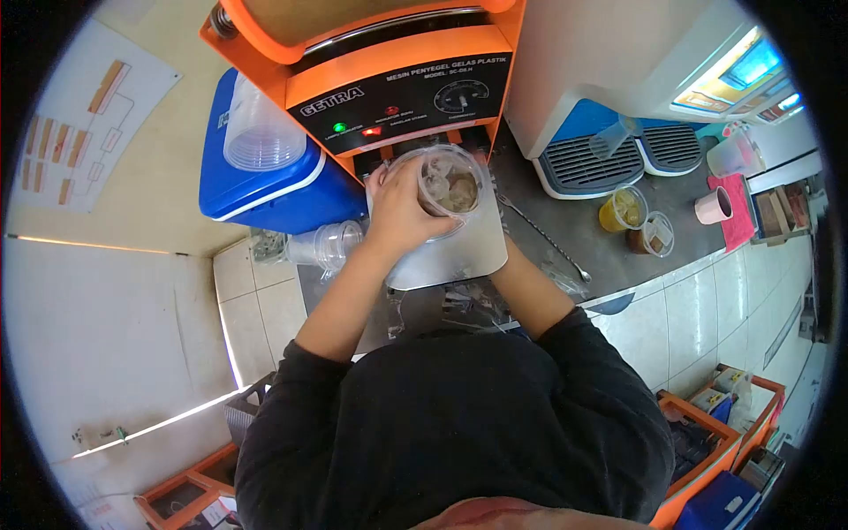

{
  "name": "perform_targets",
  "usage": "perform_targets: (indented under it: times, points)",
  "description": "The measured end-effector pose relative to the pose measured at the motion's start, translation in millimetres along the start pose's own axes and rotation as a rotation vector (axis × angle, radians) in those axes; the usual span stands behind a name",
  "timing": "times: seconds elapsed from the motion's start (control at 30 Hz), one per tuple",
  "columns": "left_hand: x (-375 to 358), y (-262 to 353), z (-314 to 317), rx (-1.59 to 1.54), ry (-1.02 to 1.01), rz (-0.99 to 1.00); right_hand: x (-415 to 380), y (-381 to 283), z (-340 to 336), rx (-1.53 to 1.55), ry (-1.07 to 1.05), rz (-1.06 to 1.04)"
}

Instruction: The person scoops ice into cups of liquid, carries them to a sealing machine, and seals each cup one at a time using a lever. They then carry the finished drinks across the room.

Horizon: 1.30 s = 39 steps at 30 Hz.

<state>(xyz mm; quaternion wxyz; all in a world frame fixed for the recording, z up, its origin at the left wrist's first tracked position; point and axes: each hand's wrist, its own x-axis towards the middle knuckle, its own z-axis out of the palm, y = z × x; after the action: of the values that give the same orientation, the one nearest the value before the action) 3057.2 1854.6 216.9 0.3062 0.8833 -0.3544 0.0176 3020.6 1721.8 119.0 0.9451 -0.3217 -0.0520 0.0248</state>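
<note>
My left hand is wrapped round a clear plastic cup of iced drink, over the metal tray of an orange sealing machine. The cup stands close to the machine's front opening. My right forearm reaches under the tray's right side, and its hand is hidden behind the tray and cup. A green light and a red switch glow on the machine's panel.
A blue box with stacked clear cups stands left. More cups lie below it. To the right are a twisted spoon, a yellow drink, a brown drink, a pink cup and a dispenser's drip tray.
</note>
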Motion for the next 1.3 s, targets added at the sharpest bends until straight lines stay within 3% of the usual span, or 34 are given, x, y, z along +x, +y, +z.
perform_targets:
  times: [0.03, 0.1, 0.17, 0.23, 0.33, 0.47, 0.57, 0.7, 0.87, 0.97, 1.0, 1.1, 1.17, 1.3]
  points:
    - [-0.4, 0.6, 2.2, -0.010, 0.039, 0.018, 2.5, -0.3, -5.6, -0.054, 0.026, 0.042]
    - [-4.8, 4.6, 4.5, -0.029, 0.114, 0.064, -11.6, -18.1, -21.8, -0.463, 0.008, 0.068]
    - [-7.1, 14.4, 5.6, -0.381, 0.240, 0.194, -41.8, -41.1, -44.9, -0.421, 0.487, 0.414]
    - [-8.0, 28.6, 8.6, -0.703, 0.258, 0.207, -75.5, -94.9, -19.6, -0.886, 0.369, 0.259]
    - [-15.4, 53.2, 21.1, -1.221, 0.089, 0.062, -109.7, -137.5, 45.1, -1.050, 0.197, -0.100]
    - [-11.2, 95.5, 41.0, -1.578, -0.201, -0.072, -132.4, -148.9, 78.0, -1.301, 0.165, -0.234]
    - [-11.6, 111.2, 54.0, -1.502, -0.263, -0.176, -143.8, -150.6, 82.2, -1.237, 0.306, -0.130]
    - [-23.2, 131.9, 69.1, -1.267, -0.290, -0.031, -155.0, -137.9, 53.8, -1.277, 0.448, -0.238]
    - [-24.6, 142.4, 78.2, -1.104, -0.524, 0.179, -188.9, -162.1, 31.6, -0.989, 0.511, -0.271]
    - [-24.1, 136.1, 53.3, -0.917, -0.624, 0.069, -225.5, -189.2, 12.4, -0.852, 0.622, -0.527]
    - [-20.5, 129.3, 42.6, -0.886, -0.638, 0.051, -238.4, -202.4, -0.6, -0.953, 0.738, -0.615]
    - [-17.9, 92.4, 20.0, -0.930, -0.475, -0.086, -260.3, -249.0, -55.9, -1.040, 0.926, -0.863]
    - [-21.5, 69.0, 5.3, -0.936, -0.353, -0.181, -277.4, -280.5, -106.7, -1.214, 1.072, -0.727]
    - [-30.4, 39.6, -12.9, -0.944, -0.187, -0.288, -288.8, -286.6, -224.5, -1.144, 1.064, -0.724]
